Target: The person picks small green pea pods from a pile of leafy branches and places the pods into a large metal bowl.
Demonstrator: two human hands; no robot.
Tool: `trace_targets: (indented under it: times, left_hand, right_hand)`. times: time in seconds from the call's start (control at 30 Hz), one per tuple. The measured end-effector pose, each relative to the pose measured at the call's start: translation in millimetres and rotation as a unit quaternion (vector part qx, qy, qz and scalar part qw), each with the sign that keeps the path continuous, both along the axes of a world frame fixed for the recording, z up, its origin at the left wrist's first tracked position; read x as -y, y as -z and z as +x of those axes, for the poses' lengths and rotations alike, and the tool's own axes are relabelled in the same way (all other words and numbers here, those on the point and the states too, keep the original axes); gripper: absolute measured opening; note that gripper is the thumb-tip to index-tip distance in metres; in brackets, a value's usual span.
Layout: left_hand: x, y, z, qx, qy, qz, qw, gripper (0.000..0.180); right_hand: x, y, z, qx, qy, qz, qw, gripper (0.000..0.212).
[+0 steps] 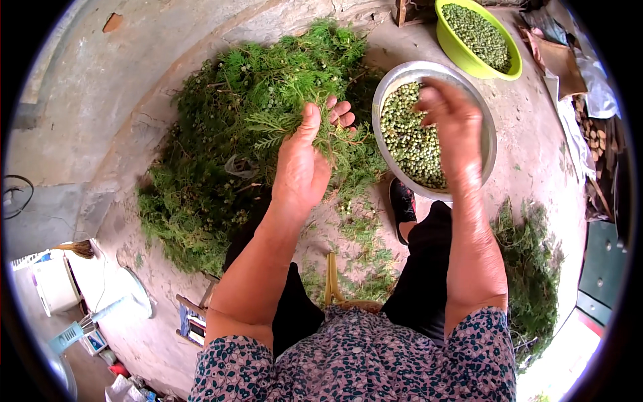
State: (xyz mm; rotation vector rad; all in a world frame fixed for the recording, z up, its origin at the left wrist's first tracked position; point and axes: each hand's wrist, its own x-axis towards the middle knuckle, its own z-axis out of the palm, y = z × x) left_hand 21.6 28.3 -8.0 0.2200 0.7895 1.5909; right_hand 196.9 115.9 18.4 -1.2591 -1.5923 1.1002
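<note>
Sprig (329, 139) is in the left hand (301, 174), above the near right side of the pile (201, 181). The left fingers (343, 108) and thumb close around the sprig, apparently to steady it while leaving its leafy ends exposed. The right hand (459, 127) is over the metal basin (491, 137); its fingers are bent but blurred, and whether they grip anything cannot be told. The metal basin stands on the floor (526, 157) just beyond the right shoe (402, 204), probably so that the right hand reaches it easily. It holds green cones (405, 144). The pile spreads along the floor's far left edge, likely to remain within left-hand reach. A green basin (450, 50), also filled, stands toward the floor's far right corner, presumably to leave the nearer space to the metal basin. A smaller heap (529, 281) lies toward the floor's right edge.
</note>
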Motion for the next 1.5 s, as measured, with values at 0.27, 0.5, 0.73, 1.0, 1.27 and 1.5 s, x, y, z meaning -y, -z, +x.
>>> trace_targets:
  times: [0.27,0.5,0.73,1.0,1.27,1.5]
  left_hand:
    - [1,6,13,-0.048,0.024,0.050,0.997,0.066]
    - [7,-10,0,-0.075,0.072,0.032,0.994,0.093]
    - [11,-7,-16,-0.091,0.043,0.031,0.994,0.086]
    - [18,-6,-31,-0.085,-0.019,-0.022,0.996,0.068]
    - [27,-14,-45,-0.105,-0.010,-0.026,0.994,0.051]
    - [38,-10,-54,-0.129,-0.056,-0.070,0.988,0.042]
  right_hand:
    - [49,29,-53,0.072,-0.164,0.125,0.976,0.029]
    - [29,26,-40,-0.302,-0.142,-0.375,0.865,0.014]
    - [38,30,-32,-0.337,-0.145,-0.400,0.840,0.017]
    - [31,37,50,-0.200,-0.146,-0.363,0.898,0.016]
    - [38,45,288,0.512,-0.038,-0.155,0.844,0.012]
    - [57,70,431,0.727,-0.126,-0.259,0.623,0.018]
